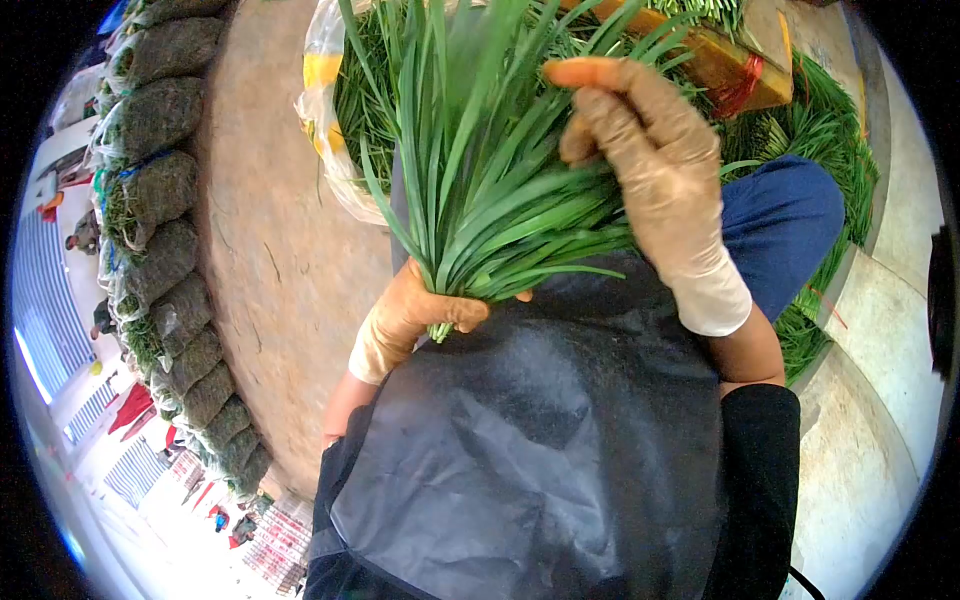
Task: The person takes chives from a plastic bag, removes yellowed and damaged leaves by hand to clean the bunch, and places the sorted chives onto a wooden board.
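My left hand [410, 312], in a stained tan rubber glove, is closed around the base of a bunch of garlic chives [470, 200]. The cut white-green ends poke out below its thumb, and the long flat leaves fan upward and to the right. Over the right side of the fan hovers my right hand [660, 170], gloved alike, its fingers bent and apart with nothing visible between them. Behind the bunch is a clear plastic bag [325, 110] with yellow patches, full of loose green leaves.
A yellow wooden stool or crate [765, 85] with red ties [740, 90] stands at upper right. Piled chives [820, 130] lie beside my right knee [785, 220]. Packed mesh sacks [160, 115] line the left side of the brown floor [270, 300]. A dark apron [530, 430] covers my lap.
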The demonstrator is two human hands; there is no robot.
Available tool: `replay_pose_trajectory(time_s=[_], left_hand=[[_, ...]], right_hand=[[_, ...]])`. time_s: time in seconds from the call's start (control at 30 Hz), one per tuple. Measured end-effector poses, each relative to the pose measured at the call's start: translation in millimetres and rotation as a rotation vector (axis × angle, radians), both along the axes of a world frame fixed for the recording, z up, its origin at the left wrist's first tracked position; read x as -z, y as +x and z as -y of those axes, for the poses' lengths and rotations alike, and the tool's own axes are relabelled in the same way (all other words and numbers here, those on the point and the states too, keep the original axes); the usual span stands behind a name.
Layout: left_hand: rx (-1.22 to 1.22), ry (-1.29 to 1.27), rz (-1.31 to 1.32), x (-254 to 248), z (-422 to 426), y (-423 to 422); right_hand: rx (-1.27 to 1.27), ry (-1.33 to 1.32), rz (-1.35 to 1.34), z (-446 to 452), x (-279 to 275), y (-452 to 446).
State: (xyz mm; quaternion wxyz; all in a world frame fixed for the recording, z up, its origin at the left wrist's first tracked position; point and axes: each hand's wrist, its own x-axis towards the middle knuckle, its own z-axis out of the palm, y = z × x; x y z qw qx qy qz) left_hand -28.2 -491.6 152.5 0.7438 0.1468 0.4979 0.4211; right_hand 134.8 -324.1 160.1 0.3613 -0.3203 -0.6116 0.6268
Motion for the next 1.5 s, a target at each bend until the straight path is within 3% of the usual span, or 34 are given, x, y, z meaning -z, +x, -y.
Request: replay_pose_trajectory(time_s=[0.07,0.23,0.27,0.37,0.43,0.47,0.53,0.63,0.7,0.83,0.9,0.93,0.97,1.03,1.13,1.17,1.23,1.3,1.4,1.43,1.5], left_hand=[[-0.049,0.008,-0.015,-3,0,0],[-0.007,-0.001,-0.124,-5,-2,-3],[-0.007,-0.002,-0.143,-6,-3,-3],[-0.005,-0.014,-0.183,-7,-6,-4],[-0.005,-0.007,-0.188,-6,-8,-3],[-0.004,-0.005,-0.192,-6,-8,-2],[-0.050,0.010,-0.155,-5,-8,2],[-0.100,0.043,-0.111,0,-8,1],[-0.138,0.050,-0.106,-1,-10,3],[-0.098,0.071,-0.070,3,-9,1],[-0.137,0.041,-0.167,-3,-11,7],[-0.139,0.039,-0.167,-3,-10,7],[-0.123,0.049,-0.169,-1,-9,7],[-0.107,0.062,-0.170,-1,-8,7],[-0.179,0.076,-0.139,-1,-6,5],[-0.239,0.141,-0.032,5,-4,0],[-0.322,0.261,0.159,19,-2,-13],[-0.479,0.313,0.207,28,-14,-13],[-0.501,0.304,0.125,24,-35,1],[-0.420,0.263,0.116,28,-39,2],[-0.471,0.355,-0.199,29,-51,26]], right_hand=[[0.099,-0.025,-0.024,-10,-2,6],[-0.006,-0.089,0.088,-44,22,42],[0.133,0.450,0.308,-51,35,46],[0.332,0.992,0.569,-45,5,49],[0.285,0.660,0.558,-37,-14,58],[0.284,0.659,0.557,-33,-15,59],[0.453,0.888,0.556,-26,-19,57],[0.278,0.839,0.207,-7,-28,50],[-0.017,0.931,0.287,-1,-27,48],[-0.019,0.889,0.458,3,-2,19],[-0.138,0.994,0.484,2,5,10],[-0.079,1.153,0.479,7,16,4],[-0.080,1.150,0.479,4,19,3],[0.190,1.171,0.371,-8,21,-1],[0.355,0.895,0.376,-46,9,22],[0.308,0.919,0.512,-60,14,33],[0.533,1.090,0.656,-51,8,32],[0.407,0.797,0.466,-22,-5,23],[-0.159,0.204,0.455,14,5,4],[-0.277,0.429,0.539,12,22,-4],[-0.524,0.027,0.599,-2,9,-33]])
